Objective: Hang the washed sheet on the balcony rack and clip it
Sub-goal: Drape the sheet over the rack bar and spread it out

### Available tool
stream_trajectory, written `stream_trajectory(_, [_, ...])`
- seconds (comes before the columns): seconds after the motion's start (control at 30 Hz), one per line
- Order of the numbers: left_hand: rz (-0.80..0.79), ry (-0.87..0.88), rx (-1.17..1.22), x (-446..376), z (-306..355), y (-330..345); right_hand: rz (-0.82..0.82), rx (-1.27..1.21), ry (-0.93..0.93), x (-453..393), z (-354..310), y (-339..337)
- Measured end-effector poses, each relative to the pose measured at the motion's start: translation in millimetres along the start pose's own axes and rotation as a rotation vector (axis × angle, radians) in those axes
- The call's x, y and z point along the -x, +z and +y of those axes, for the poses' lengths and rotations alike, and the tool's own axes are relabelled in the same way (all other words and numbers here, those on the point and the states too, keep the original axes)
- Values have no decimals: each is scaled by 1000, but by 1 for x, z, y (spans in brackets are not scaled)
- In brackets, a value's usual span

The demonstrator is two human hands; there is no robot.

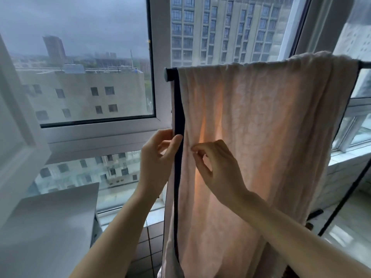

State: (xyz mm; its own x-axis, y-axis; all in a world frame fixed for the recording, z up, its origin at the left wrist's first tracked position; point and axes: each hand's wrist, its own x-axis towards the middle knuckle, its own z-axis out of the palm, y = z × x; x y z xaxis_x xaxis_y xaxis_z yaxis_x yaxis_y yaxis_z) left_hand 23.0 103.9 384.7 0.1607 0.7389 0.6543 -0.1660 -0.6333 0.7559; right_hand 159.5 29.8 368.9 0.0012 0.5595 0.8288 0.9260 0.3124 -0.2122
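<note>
We are pinching the pale pink textured sheet (261, 121) with both hands' fingers, left hand (158, 155) gripping its dark navy border strip (179, 109) and right hand (214, 163) nipping the cloth just beside, so we are aiming to tug outward evenly, flattening folds before clipping.

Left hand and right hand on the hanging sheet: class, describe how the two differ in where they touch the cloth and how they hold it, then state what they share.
The left hand grips the sheet's dark-trimmed side edge, thumb across the trim; the right hand pinches the pink cloth further in from that edge. The left hand reaches slightly higher; the right hand sits a little lower. Both hold the sheet well below the rack bar it drapes over, and neither holds a clip.
</note>
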Motion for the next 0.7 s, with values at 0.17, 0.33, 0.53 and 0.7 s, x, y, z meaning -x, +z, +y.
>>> stream_trajectory(0.17, [100, 109, -74, -34, 26, 7, 190, 127, -140, -69, 13, -33])
stream_trajectory(0.33, [188, 169, -94, -59, 48, 12, 224, 221, -198, -127, 24, -62])
stream_trajectory(0.53, [226, 167, -74, -68, 56, 17, 104, 194, -264, -158, 34, -78])
stream_trajectory(0.7, [263, 129, -63, -67, 56, 22, 71, 123, -298, -169, 44, -82])
